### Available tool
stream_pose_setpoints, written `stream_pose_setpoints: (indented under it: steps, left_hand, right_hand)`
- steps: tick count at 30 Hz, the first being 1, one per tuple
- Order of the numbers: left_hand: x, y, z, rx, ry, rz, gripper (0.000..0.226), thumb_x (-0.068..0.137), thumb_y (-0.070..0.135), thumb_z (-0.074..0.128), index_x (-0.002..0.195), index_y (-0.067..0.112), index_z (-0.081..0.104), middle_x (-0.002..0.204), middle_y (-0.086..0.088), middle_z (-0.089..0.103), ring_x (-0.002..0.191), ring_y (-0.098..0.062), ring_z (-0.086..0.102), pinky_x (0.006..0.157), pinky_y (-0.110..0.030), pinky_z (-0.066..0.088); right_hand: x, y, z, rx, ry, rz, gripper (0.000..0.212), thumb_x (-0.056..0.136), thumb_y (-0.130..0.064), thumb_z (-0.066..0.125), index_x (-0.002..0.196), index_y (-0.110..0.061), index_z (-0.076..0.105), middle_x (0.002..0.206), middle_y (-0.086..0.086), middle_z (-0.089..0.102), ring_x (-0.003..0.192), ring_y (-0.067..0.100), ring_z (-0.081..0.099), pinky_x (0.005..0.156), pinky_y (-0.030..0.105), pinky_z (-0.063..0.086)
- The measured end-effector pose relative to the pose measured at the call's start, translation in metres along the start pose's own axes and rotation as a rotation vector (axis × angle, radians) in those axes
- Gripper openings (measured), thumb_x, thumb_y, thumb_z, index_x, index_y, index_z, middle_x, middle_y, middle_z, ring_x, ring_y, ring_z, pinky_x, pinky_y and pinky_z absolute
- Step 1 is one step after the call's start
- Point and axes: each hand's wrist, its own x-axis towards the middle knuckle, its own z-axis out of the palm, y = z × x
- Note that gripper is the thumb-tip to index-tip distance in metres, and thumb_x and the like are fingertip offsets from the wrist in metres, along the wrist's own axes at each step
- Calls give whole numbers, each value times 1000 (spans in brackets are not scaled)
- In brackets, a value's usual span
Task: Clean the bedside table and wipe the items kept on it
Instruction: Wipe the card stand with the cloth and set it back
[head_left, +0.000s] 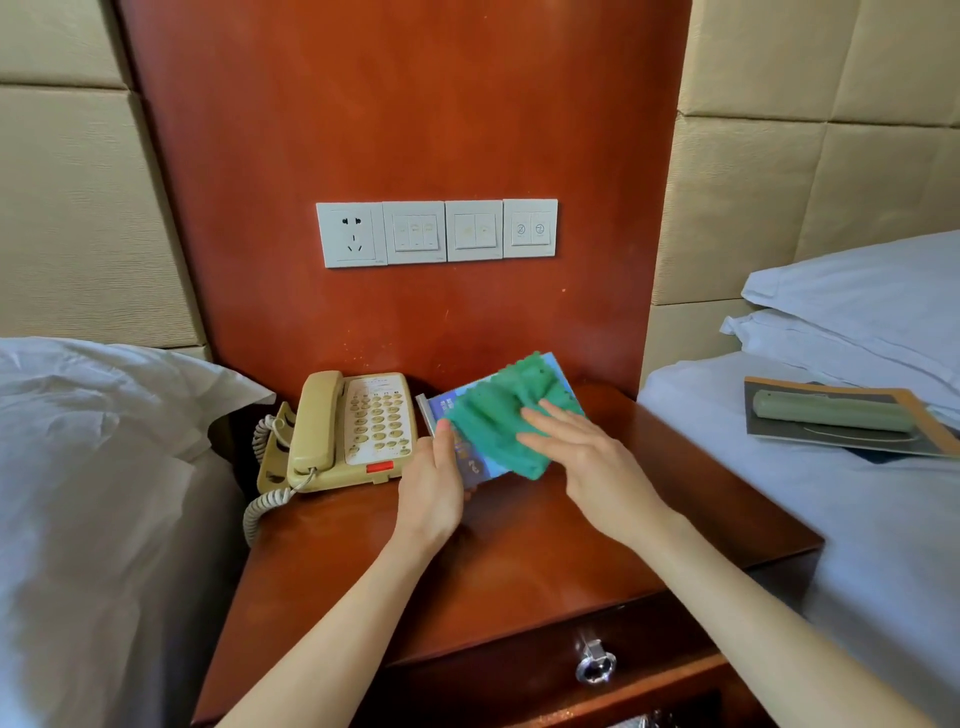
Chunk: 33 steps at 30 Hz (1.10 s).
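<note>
Fingers (545, 423) of right hand (582, 457) flat, open, pressing green cloth (498, 415) onto blue booklet (470, 462); left hand (431, 483) gripping booklet, mid-frame above table (519, 561).

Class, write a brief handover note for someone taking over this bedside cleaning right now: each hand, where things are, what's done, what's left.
Left hand: gripping the blue booklet, tilted up off the bedside table.
Right hand: flat on the green cloth, pressing it against the booklet.
Telephone: on the table's back left.
Done: cannot tell beyond the booklet wipe under way.
Left: probably the telephone and tabletop.
</note>
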Motion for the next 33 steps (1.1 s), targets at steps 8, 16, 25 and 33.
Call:
stream_pose_setpoints:
  steps: [8,16,25,33]
  left_hand:
    - [-5,-2,5,43,-32,5,53,100,52,23,102,14,60,94,2,66,82,-10,62,72,-24,44]
    - [-3,2,0,-139,-38,-83,51,102,49,22,103,23,66,90,4,75,76,-15,71,54,-24,52]
    - [10,-4,-8,-242,105,-170,60,103,45,15,97,10,64,72,-12,67,53,-18,59,40,-16,40]
    - [13,-5,-4,-582,-15,-182,53,102,51,19,121,17,55,100,-14,68,60,-10,65,57,-19,48]
  right_hand:
    - [4,23,-22,428,163,383,47,93,6,42,129,-19,59,143,-3,47,126,9,48,105,24,40]
    - [3,-6,-19,982,203,507,45,95,-3,50,115,-41,64,116,-15,65,104,2,62,85,20,51]
    - [-30,-18,0,986,252,590,40,93,-3,52,105,-35,72,114,-16,67,108,-3,59,89,11,46]
    - [-36,9,-21,423,-128,636,14,90,-20,55,89,-26,67,108,-8,49,105,12,50,83,20,45]
